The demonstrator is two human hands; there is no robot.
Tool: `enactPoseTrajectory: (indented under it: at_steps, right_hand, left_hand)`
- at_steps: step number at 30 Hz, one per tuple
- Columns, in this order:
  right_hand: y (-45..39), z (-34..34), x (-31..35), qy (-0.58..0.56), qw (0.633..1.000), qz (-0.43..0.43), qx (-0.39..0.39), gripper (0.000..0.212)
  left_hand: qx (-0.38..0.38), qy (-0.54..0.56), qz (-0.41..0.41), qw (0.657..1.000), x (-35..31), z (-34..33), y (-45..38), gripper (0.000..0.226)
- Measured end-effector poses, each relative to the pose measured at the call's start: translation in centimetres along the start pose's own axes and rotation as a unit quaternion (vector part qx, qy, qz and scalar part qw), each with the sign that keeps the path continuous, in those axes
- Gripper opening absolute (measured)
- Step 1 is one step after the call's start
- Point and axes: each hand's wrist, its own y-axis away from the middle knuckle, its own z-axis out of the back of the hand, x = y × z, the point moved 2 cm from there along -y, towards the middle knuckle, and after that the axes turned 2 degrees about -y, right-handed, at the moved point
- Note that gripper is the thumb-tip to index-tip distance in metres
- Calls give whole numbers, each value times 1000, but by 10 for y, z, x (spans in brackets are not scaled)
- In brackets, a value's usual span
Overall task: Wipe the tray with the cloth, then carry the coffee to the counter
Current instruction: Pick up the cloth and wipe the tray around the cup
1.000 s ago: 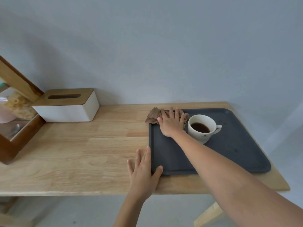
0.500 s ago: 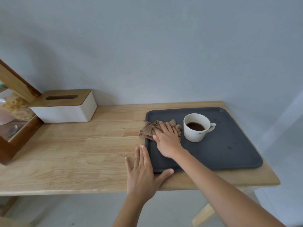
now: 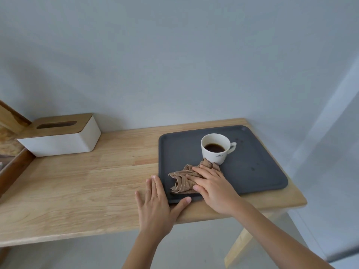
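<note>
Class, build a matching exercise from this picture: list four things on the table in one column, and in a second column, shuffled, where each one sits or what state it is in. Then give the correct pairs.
Column one:
1. cloth
2. coffee cup
3. tissue box
4. left hand

Column two:
A. stands upright on the tray, holding dark coffee
B. lies flat on the table, thumb against the tray's near edge
C. crumpled on the tray under the right hand
D. at the table's far left, near the wall

Pairs: 1-C, 2-A, 3-D, 4-B
</note>
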Motion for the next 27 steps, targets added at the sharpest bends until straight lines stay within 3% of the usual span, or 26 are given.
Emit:
enactPoseTrajectory:
  at_steps: [7,17,21,24,27]
  right_hand:
    - [30,19,-38,-41,999,-2,-16,55]
    - [76,56,-102,-67,995,-69,-35,38]
    - [80,69,-116,-46,996,-78,-7,39]
    - [79,87,-113,-139,986,-93,8,37]
    - [65,116,-109,-253,955,-125,-88,44]
  left_hand:
    - [7,1,6,1000,2,2,0,122]
    - [16,6,7,1000,-2,3,0,122]
    - [32,29,8,999,-1,4,1,124]
    - [80,61,15,995,-6,12,-3,125]
    - [52,153,-9,987,-29,33,-23,112]
